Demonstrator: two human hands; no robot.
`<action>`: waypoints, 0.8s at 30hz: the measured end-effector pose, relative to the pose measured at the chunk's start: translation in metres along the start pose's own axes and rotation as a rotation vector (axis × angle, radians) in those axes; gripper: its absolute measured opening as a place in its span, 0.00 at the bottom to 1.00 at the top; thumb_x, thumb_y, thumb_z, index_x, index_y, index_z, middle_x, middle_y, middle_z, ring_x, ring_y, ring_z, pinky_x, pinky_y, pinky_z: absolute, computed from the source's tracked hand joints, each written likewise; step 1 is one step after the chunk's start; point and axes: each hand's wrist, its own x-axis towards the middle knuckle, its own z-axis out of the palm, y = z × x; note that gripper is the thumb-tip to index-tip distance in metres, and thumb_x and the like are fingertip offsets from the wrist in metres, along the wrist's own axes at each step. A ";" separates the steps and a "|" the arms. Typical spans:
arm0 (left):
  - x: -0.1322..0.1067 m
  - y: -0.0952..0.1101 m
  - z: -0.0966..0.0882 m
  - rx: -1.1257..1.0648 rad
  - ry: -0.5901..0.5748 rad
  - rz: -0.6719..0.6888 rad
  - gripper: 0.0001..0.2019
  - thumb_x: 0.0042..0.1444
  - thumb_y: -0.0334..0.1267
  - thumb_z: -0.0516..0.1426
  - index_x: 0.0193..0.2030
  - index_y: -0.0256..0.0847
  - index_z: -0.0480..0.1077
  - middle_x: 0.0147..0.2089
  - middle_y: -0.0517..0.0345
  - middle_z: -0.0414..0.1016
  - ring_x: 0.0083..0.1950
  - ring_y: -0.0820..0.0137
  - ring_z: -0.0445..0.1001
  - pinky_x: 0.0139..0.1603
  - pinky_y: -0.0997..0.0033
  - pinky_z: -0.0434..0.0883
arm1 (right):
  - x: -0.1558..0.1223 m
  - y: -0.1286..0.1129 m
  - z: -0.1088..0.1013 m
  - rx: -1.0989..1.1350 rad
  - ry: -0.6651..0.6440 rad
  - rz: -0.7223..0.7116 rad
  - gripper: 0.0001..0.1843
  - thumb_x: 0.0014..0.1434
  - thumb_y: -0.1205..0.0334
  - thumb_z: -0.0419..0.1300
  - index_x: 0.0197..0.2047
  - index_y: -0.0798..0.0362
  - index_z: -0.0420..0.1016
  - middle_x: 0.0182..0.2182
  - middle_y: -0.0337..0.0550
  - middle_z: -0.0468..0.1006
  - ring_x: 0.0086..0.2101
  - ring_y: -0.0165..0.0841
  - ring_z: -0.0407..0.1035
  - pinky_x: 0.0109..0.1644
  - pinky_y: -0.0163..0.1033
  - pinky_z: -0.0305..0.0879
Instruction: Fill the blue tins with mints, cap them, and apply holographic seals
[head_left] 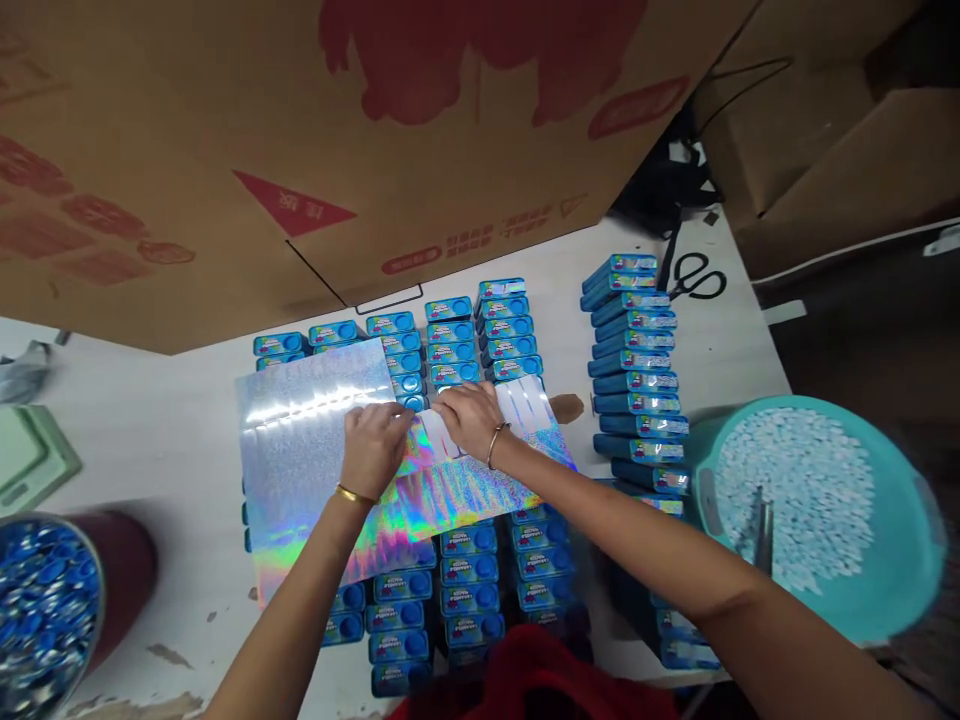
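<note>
A silver holographic sheet [322, 440] shimmers with rainbow bands over rows of blue tins [465, 570], beside a teal basin [911, 560] of white pellets [802, 490] and a brown, red-printed carton [300, 150].

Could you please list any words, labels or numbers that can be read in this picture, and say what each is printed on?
Nothing reads clearly.
Cardboard box: red printed characters, a red triangle and ovals, too blurred to read.
Blue tins: colourful label on each, lettering too small to read.
Holographic sheet under the left hand and right hand: no text visible.
Scissors and teal basin: no text visible.
</note>
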 end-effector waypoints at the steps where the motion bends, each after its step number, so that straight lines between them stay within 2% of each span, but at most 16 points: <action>1: 0.002 0.001 0.003 0.011 -0.001 0.012 0.12 0.59 0.36 0.53 0.47 0.47 0.73 0.49 0.50 0.76 0.48 0.59 0.69 0.49 0.54 0.58 | 0.001 0.001 0.001 0.001 0.007 0.015 0.15 0.67 0.59 0.49 0.33 0.52 0.74 0.35 0.43 0.79 0.39 0.37 0.66 0.44 0.42 0.46; 4: 0.000 0.002 0.009 0.013 0.014 0.039 0.13 0.59 0.34 0.53 0.48 0.48 0.73 0.54 0.50 0.74 0.52 0.58 0.68 0.51 0.53 0.57 | 0.001 0.003 0.005 -0.002 0.013 0.047 0.15 0.67 0.59 0.49 0.34 0.52 0.74 0.35 0.44 0.79 0.40 0.38 0.66 0.44 0.42 0.47; 7: -0.011 0.007 0.011 -0.005 0.072 0.073 0.11 0.60 0.35 0.53 0.47 0.46 0.73 0.55 0.50 0.73 0.53 0.58 0.67 0.49 0.55 0.58 | 0.000 0.004 0.010 -0.015 0.027 0.038 0.16 0.67 0.59 0.48 0.34 0.53 0.74 0.35 0.46 0.78 0.39 0.38 0.66 0.44 0.43 0.47; 10: -0.030 0.022 0.001 -0.093 0.115 0.116 0.07 0.60 0.34 0.55 0.44 0.43 0.72 0.49 0.50 0.76 0.48 0.61 0.70 0.45 0.60 0.60 | 0.000 0.006 0.017 -0.046 0.058 0.013 0.15 0.68 0.60 0.48 0.35 0.54 0.73 0.35 0.47 0.78 0.40 0.39 0.65 0.45 0.44 0.48; 12: -0.042 0.037 -0.010 -0.231 0.152 0.086 0.04 0.58 0.32 0.56 0.39 0.42 0.71 0.42 0.53 0.77 0.43 0.65 0.71 0.43 0.62 0.61 | -0.002 0.007 0.021 -0.058 0.073 -0.002 0.16 0.68 0.60 0.47 0.36 0.54 0.73 0.36 0.48 0.78 0.40 0.40 0.65 0.46 0.45 0.49; 13: -0.046 0.044 -0.016 -0.327 0.201 0.025 0.02 0.57 0.32 0.57 0.37 0.42 0.70 0.38 0.55 0.77 0.41 0.67 0.72 0.43 0.63 0.62 | -0.003 0.008 0.023 -0.051 0.085 -0.012 0.16 0.68 0.59 0.46 0.38 0.54 0.74 0.37 0.48 0.78 0.41 0.40 0.65 0.47 0.45 0.49; 15: -0.048 0.055 -0.026 -0.574 0.369 -0.196 0.03 0.55 0.32 0.59 0.34 0.41 0.68 0.34 0.58 0.74 0.39 0.70 0.72 0.44 0.65 0.65 | -0.008 0.009 0.023 0.006 0.148 -0.057 0.17 0.69 0.57 0.45 0.43 0.54 0.74 0.40 0.49 0.78 0.43 0.41 0.65 0.49 0.46 0.51; 17: -0.040 0.062 -0.032 -0.846 0.558 -0.462 0.06 0.53 0.34 0.61 0.33 0.40 0.67 0.33 0.60 0.72 0.38 0.71 0.73 0.43 0.67 0.68 | -0.016 0.008 0.018 0.140 0.250 -0.131 0.21 0.68 0.51 0.45 0.49 0.54 0.72 0.44 0.50 0.76 0.46 0.41 0.64 0.52 0.47 0.52; 19: -0.023 0.064 -0.033 -1.066 0.671 -0.650 0.09 0.50 0.36 0.63 0.32 0.40 0.67 0.32 0.61 0.71 0.36 0.73 0.72 0.41 0.70 0.69 | -0.024 0.003 0.009 0.334 0.326 -0.199 0.26 0.66 0.43 0.44 0.50 0.53 0.72 0.47 0.51 0.75 0.50 0.41 0.64 0.55 0.48 0.54; 21: -0.005 0.065 -0.031 -1.200 0.690 -0.747 0.11 0.46 0.38 0.65 0.31 0.39 0.67 0.29 0.62 0.71 0.33 0.75 0.71 0.39 0.74 0.68 | -0.032 -0.002 -0.001 0.528 0.342 -0.195 0.27 0.64 0.39 0.46 0.46 0.52 0.73 0.45 0.49 0.75 0.49 0.40 0.65 0.55 0.47 0.56; 24: 0.016 0.068 -0.027 -1.297 0.639 -0.812 0.13 0.42 0.40 0.66 0.28 0.39 0.67 0.26 0.63 0.70 0.29 0.76 0.69 0.34 0.76 0.67 | -0.035 -0.008 -0.012 0.756 0.328 -0.045 0.21 0.62 0.42 0.53 0.36 0.52 0.72 0.34 0.43 0.75 0.39 0.35 0.68 0.47 0.42 0.62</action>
